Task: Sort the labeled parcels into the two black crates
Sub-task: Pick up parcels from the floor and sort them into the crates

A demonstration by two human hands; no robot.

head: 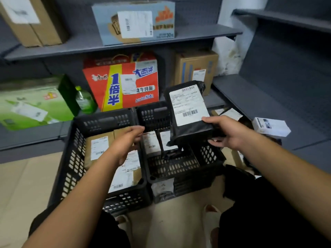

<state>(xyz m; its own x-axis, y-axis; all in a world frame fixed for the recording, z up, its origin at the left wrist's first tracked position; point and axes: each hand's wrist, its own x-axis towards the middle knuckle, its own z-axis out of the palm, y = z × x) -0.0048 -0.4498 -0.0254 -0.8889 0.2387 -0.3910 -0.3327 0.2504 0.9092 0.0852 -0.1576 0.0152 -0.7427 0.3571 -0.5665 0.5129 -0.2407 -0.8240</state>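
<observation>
Where the grey shelving meets the floor at far left, a green carton (pixel 30 102) lies on the low shelf, a green bottle (pixel 84 99) just right of it. Next right, far: a red noodle box (pixel 114 85), label on its face. Above it, on the upper shelf, a blue box (pixel 136 22).

Left crate (pixel 71 158): black, slotted walls, on the floor. Contents: a brown parcel (pixel 96 149) with a white label, and further labelled parcels nearer the viewer. Left hand (pixel 129 140) over this crate, fingers apart and loosely extended, gripping nothing.

Right crate (pixel 179 167): black, touching the left crate's right wall. Contents: small labelled parcels (pixel 152 142) against its far side; near floor bare.

Black parcel (pixel 189 111): soft bag, large white barcode label facing up, held tilted above the right crate's far right part. Right hand (pixel 225 133) clamped on its near right end, thumb on top beside the label, fingers curled beneath.

Far, behind the black parcel: a brown carton (pixel 197 68) on the shelf. Far right, on the low shelf: a white box (pixel 270 126), other parcels near it partly hidden.
</observation>
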